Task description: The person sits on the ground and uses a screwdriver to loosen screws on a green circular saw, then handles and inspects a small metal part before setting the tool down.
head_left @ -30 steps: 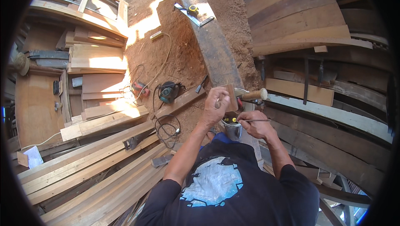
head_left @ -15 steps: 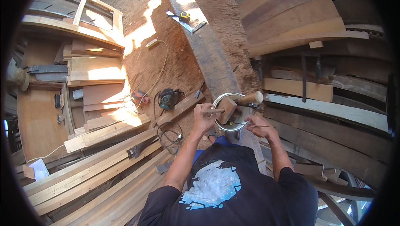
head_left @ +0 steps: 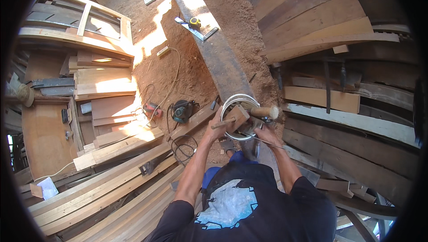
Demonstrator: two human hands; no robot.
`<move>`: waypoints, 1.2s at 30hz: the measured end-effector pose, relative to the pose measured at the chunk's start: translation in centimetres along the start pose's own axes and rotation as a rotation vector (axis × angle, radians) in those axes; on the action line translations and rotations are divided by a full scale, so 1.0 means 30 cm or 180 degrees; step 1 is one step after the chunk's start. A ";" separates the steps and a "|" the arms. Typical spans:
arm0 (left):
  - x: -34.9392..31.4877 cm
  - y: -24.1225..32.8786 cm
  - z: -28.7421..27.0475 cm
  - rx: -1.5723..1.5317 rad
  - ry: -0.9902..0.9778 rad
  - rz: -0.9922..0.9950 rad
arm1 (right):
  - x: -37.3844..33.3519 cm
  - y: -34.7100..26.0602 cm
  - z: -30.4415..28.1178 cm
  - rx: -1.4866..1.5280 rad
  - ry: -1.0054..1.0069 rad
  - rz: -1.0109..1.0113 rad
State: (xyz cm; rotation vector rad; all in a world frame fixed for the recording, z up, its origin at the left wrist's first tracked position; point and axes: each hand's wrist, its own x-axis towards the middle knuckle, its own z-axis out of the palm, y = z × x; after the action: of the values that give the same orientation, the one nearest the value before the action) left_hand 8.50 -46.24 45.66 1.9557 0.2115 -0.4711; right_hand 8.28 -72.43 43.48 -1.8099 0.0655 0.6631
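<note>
A round white bucket (head_left: 230, 100) stands over the near end of the plank in front of me, with tools sticking out of it. Inside leans a reddish wooden block (head_left: 238, 116), with a wooden bar (head_left: 223, 123) projecting to its left. A pale wooden cylinder (head_left: 265, 112), like a mallet head or thick handle, juts past the right rim. My left hand (head_left: 216, 128) is closed on the bucket's left side, fingers partly hidden. My right hand (head_left: 266, 134) grips the right side of the bucket near its rim. A thin metal rod (head_left: 273, 144) slants out across my right wrist.
The long plank (head_left: 223, 61) runs away from me and carries a metal square (head_left: 204, 35) and a yellow tape measure (head_left: 194, 22). Left of it lie a green power tool (head_left: 181, 111), a red one (head_left: 153, 110), cords and stacked timber (head_left: 104, 81). Boards (head_left: 325, 95) line the right.
My right hand has moved left and in against the bucket; the thin rod now tilts lower over that wrist. My left hand has shifted slightly down along the bucket's side.
</note>
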 end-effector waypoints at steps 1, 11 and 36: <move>0.035 -0.027 -0.024 0.0139 0.0253 0.0050 | 0.038 -0.010 0.009 -0.0015 0.0042 -0.0043; 0.328 0.032 -0.167 0.0560 0.1517 -0.0472 | 0.391 -0.045 -0.179 0.1213 -0.0244 0.0449; 0.313 0.028 -0.140 -0.0292 0.1666 -0.0531 | 1.431 0.701 -0.031 -0.2123 -0.0063 0.1256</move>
State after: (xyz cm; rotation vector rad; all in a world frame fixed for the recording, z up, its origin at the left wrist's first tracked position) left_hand 18.28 -43.41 43.95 1.9461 0.7197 -0.0427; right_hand 36.98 -68.61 5.43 -2.4610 0.2122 1.0706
